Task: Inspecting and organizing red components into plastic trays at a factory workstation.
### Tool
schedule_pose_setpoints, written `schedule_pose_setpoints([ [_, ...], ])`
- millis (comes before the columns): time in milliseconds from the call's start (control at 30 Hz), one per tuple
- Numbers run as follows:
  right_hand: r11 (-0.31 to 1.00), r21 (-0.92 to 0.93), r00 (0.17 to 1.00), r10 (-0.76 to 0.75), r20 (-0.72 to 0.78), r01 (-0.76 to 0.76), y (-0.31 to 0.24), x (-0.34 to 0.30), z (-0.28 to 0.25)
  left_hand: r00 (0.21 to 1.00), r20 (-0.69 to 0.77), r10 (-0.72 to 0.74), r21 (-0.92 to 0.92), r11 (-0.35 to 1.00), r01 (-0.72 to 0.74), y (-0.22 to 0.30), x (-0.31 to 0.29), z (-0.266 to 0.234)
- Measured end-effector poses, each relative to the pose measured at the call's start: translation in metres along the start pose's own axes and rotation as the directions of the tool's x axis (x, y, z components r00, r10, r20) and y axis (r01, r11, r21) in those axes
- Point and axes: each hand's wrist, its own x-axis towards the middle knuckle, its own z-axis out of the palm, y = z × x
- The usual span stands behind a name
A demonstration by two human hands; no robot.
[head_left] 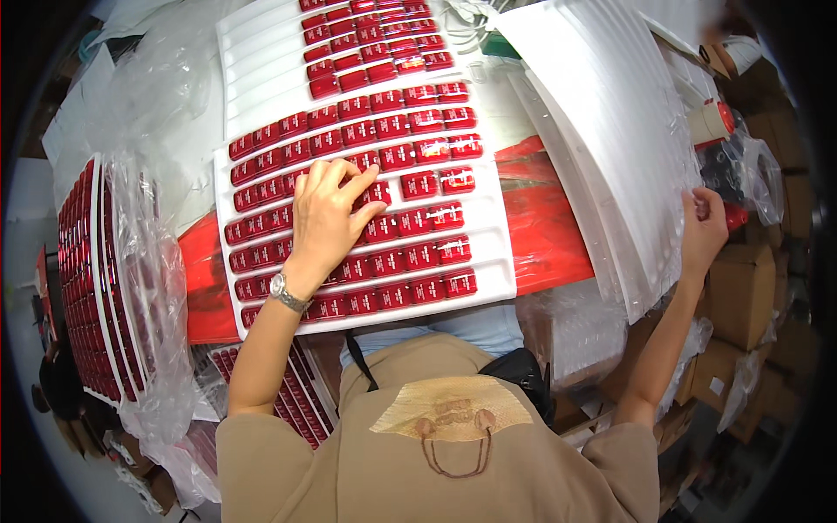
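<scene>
Rows of small glossy red cases (397, 157) fill a white ribbed tray (488, 253) in front of me. My left hand (327, 209), with a watch at the wrist, lies over the middle rows. Its thumb and index finger close around one red case (376, 193), which has a narrow gap to its right. Far to the right, my right hand (704, 228) has its fingers curled beside the edge of a stack of white ribbed sheets (602, 113). Whatever those fingers hold, if anything, is hidden.
Another tray (253, 65), partly filled with red cases, lies beyond. Upright filled trays (87, 279) in clear plastic (161, 349) stand at left. Red sheeting (545, 227) shows beneath the front tray. Cardboard boxes (741, 288) are piled at right. Part of another person (741, 52) shows top right.
</scene>
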Motion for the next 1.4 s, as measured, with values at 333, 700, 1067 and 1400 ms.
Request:
schedule_pose_setpoints([
  [333, 0.175, 0.948, 0.941, -0.168, 0.293, -0.264, -0.288, -0.048, 0.047, 0.994, -0.073, -0.085, -0.586, 0.810, 0.026, 0.040, -0.017, -0.009],
  [700, 0.867, 0.498, 0.992, -0.077, 0.097, 0.019, -0.144, -0.011, -0.018, 0.998, 0.021, 0.054, -0.017, 0.998, -0.054, 0.015, -0.002, -0.008],
  [1067, 0.984, -0.111, 0.984, -0.124, 0.131, 0.139, 0.021, -0.001, 0.024, 0.998, -0.051, -0.035, -0.034, 0.999, 0.033, 0.004, -0.008, -0.015],
  [1400, 0.419, 0.852, 0.943, 0.241, 0.228, -0.313, -0.093, 0.030, 0.002, 1.000, -0.016, 0.012, -0.106, 0.994, -0.013, -0.024, -0.019, -0.021],
])
